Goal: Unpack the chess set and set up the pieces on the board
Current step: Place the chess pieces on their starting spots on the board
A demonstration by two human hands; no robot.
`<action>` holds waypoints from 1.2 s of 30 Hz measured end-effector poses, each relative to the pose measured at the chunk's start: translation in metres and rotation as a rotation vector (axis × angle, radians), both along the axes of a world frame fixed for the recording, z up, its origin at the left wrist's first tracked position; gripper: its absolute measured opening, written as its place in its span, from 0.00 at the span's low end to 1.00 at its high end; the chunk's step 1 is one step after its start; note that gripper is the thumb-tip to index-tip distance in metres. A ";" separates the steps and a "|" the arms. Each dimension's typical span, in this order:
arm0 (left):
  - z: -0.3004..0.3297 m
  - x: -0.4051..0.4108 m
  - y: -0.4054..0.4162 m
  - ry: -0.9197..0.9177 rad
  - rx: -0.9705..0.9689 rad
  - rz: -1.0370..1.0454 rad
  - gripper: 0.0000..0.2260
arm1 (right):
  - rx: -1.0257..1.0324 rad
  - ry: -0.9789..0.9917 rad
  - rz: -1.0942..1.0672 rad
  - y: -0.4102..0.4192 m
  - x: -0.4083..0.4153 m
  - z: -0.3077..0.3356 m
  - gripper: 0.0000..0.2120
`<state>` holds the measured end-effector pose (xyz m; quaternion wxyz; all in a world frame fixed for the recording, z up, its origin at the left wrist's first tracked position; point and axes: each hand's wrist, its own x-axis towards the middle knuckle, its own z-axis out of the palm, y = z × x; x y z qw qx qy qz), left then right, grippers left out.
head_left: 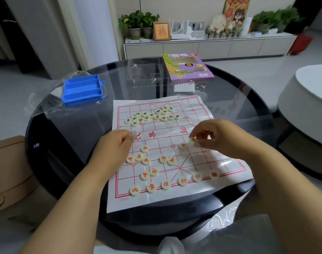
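round glass table (pixel 68 125) | on it: paper board (pixel 175 195), blue tray (pixel 82 90), purple box (pixel 187 67), plastic wrap (pixel 41 103)

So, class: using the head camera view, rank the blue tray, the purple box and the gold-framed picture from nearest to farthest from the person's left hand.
1. Blue tray: on the table, beyond the left hand.
2. Purple box: far side of the table, to the right.
3. Gold-framed picture: on the cabinet against the wall.
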<state>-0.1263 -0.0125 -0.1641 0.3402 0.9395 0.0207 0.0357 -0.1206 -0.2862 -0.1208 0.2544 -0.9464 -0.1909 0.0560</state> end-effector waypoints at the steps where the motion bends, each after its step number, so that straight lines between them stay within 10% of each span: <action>1: 0.000 -0.001 -0.001 0.009 -0.014 -0.001 0.20 | 0.001 0.012 -0.014 -0.008 -0.004 0.000 0.08; 36: -0.001 -0.008 -0.012 0.025 -0.207 0.122 0.20 | 0.006 0.124 -0.060 -0.046 -0.034 -0.006 0.09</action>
